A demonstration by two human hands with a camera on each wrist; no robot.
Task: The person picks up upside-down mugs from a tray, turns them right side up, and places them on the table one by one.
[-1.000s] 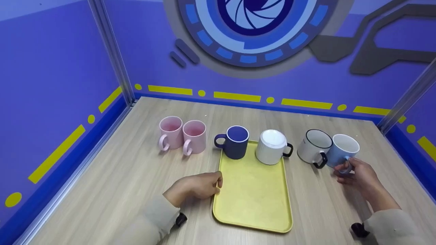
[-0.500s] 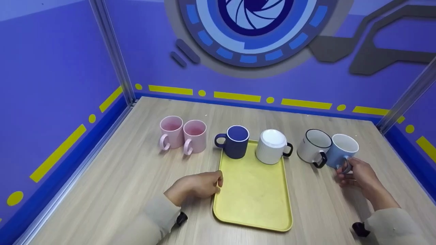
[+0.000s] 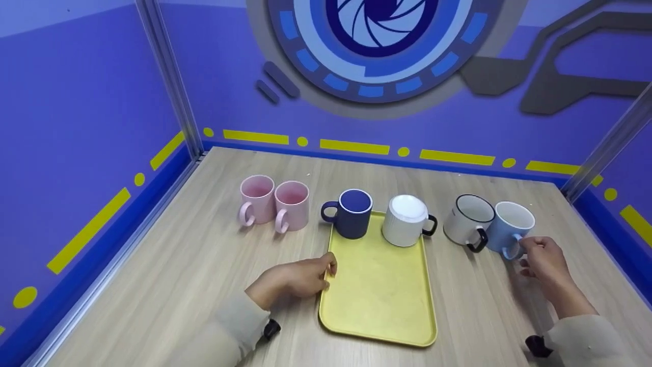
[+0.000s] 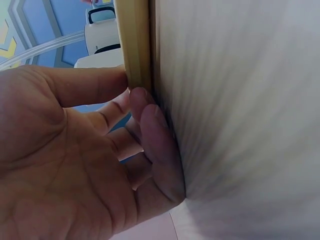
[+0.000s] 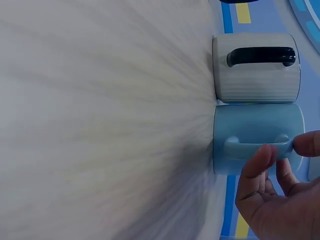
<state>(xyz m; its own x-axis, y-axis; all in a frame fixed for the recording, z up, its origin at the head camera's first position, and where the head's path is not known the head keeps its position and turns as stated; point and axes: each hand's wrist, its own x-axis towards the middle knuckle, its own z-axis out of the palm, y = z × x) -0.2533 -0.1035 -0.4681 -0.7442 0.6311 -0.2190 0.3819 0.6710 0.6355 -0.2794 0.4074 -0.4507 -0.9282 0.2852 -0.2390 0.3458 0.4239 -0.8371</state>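
At the yellow tray's (image 3: 379,290) left edge, my left hand (image 3: 300,277) pinches the rim. In the left wrist view its thumb lies on one side of the rim (image 4: 137,45) and fingertips on the other. My right hand (image 3: 545,262) is beside the light blue mug (image 3: 504,232). In the right wrist view, the thumb and a fingertip touch its handle (image 5: 255,149), with the fingers spaced apart rather than wrapped round it. That mug stands upright against a white mug with black rim and handle (image 3: 466,224). On the tray's far end are a navy mug (image 3: 352,224) and an upside-down white mug (image 3: 405,224).
Two pink mugs (image 3: 257,209) stand upright side by side on the wooden table (image 3: 214,224), left of the tray. Purple-blue panels (image 3: 219,76) wall in the back and both sides.
My right hand has drawn back a little to the right, its fingers coming out of the light blue mug's handle. The left hand and the tray stay put.
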